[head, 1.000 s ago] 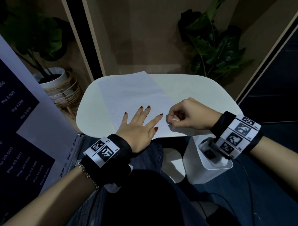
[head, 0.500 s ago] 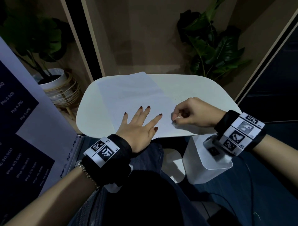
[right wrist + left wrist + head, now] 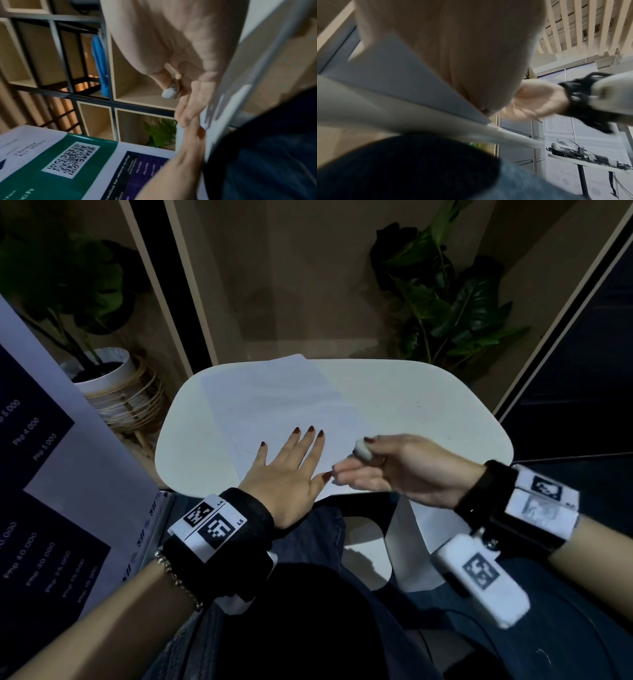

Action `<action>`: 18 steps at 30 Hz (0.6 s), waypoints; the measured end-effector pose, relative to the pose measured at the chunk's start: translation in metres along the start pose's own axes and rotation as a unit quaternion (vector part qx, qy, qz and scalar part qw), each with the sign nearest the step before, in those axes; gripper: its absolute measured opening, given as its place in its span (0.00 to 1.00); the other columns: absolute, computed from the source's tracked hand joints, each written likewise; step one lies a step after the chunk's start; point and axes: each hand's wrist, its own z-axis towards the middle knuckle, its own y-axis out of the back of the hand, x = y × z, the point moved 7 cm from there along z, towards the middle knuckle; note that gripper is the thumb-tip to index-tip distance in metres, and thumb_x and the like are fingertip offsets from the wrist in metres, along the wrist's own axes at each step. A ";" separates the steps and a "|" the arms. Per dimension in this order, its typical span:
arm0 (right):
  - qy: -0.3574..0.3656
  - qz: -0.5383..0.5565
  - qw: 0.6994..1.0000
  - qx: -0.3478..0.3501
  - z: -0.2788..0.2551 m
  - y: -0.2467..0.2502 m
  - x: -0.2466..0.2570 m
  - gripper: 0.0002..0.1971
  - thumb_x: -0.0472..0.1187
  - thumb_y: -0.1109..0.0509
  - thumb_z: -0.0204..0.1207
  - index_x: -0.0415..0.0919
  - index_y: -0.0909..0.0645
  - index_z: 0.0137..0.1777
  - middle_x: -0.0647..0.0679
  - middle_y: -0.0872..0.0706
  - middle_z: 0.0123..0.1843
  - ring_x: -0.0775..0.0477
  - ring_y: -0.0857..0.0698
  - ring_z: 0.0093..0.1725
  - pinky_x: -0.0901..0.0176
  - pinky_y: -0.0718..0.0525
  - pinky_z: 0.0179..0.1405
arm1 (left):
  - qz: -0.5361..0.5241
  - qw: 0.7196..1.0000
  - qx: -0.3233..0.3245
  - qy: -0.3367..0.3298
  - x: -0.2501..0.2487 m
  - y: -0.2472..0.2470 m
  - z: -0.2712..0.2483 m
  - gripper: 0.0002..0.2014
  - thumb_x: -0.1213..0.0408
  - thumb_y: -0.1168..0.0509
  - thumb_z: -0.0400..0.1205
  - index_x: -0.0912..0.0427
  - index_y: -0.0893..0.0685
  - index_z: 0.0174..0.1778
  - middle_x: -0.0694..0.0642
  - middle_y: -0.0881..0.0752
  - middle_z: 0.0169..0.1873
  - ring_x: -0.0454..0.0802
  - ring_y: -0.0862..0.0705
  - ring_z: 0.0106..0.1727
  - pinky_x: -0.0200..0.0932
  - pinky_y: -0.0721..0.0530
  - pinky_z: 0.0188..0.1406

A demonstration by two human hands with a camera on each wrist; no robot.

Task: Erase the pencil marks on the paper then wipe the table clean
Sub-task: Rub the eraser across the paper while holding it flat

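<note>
A white sheet of paper [image 3: 274,402] lies slanted on the small white table [image 3: 411,405], with faint pencil lines near my left hand. My left hand [image 3: 291,460] lies flat on the paper's near part, fingers straight and spread. My right hand [image 3: 383,463] is lifted off the table, turned on its side beside the left thumb, blurred. It pinches a small white eraser [image 3: 363,451] between thumb and forefinger; the other fingers stretch out toward the left hand. The right wrist view shows the eraser [image 3: 169,92] at the fingertips.
Tiny dark specks [image 3: 419,405] dot the bare table right of the paper. Potted plants stand at the left [image 3: 99,368] and behind the table [image 3: 445,302]. A printed banner [image 3: 41,491] leans at my left. A white pedestal [image 3: 411,542] is under the table by my knees.
My right hand was a fist rubbing the eraser on the paper's near right edge. It has now lifted, rolled onto its side and unfurled its lower fingers. The left hand stayed put.
</note>
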 end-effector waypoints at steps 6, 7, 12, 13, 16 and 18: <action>0.196 0.103 0.953 -0.206 0.004 0.039 0.024 0.11 0.28 0.42 0.87 0.35 0.28 0.42 0.38 0.17 0.43 0.42 0.16 0.45 0.52 0.14 0.57 | 0.003 1.000 0.006 -0.001 0.000 0.000 -0.001 0.31 0.47 0.66 0.90 0.55 0.71 0.84 0.47 0.73 0.83 0.43 0.72 0.83 0.58 0.62 0.84; 0.172 0.095 0.964 -0.177 0.005 0.032 0.022 0.08 0.29 0.42 0.87 0.34 0.28 0.46 0.34 0.14 0.49 0.38 0.13 0.50 0.51 0.13 0.59 | 0.001 1.000 0.009 -0.001 0.000 0.000 -0.001 0.31 0.47 0.66 0.90 0.55 0.71 0.84 0.47 0.73 0.83 0.43 0.72 0.83 0.58 0.63 0.84; 0.091 -0.046 0.983 -0.155 0.007 0.013 0.004 0.12 0.30 0.41 0.87 0.35 0.26 0.40 0.33 0.12 0.49 0.40 0.10 0.53 0.56 0.12 0.58 | 0.008 1.000 0.022 -0.007 0.001 0.002 -0.003 0.32 0.46 0.66 0.90 0.56 0.70 0.84 0.48 0.73 0.83 0.43 0.72 0.83 0.57 0.62 0.84; 0.132 -0.058 0.967 -0.208 0.007 0.023 0.012 0.13 0.29 0.39 0.86 0.35 0.27 0.38 0.36 0.15 0.42 0.42 0.12 0.47 0.53 0.14 0.59 | 0.010 1.000 0.025 -0.006 0.002 0.003 -0.004 0.32 0.46 0.65 0.90 0.56 0.70 0.84 0.48 0.73 0.83 0.43 0.72 0.83 0.57 0.62 0.85; 0.174 -0.071 0.952 -0.243 0.007 0.028 0.027 0.11 0.32 0.37 0.85 0.38 0.25 0.40 0.39 0.18 0.40 0.39 0.16 0.45 0.38 0.16 0.63 | 0.008 1.000 0.029 -0.005 0.003 0.003 -0.004 0.32 0.45 0.65 0.90 0.55 0.70 0.85 0.48 0.73 0.83 0.43 0.72 0.83 0.55 0.61 0.85; 0.151 -0.022 0.978 -0.143 0.012 0.013 0.019 0.11 0.30 0.39 0.86 0.35 0.26 0.41 0.34 0.15 0.44 0.37 0.13 0.45 0.47 0.14 0.57 | 0.007 1.000 0.030 -0.006 0.003 0.005 -0.003 0.32 0.45 0.64 0.90 0.55 0.69 0.85 0.48 0.73 0.83 0.43 0.71 0.83 0.55 0.61 0.85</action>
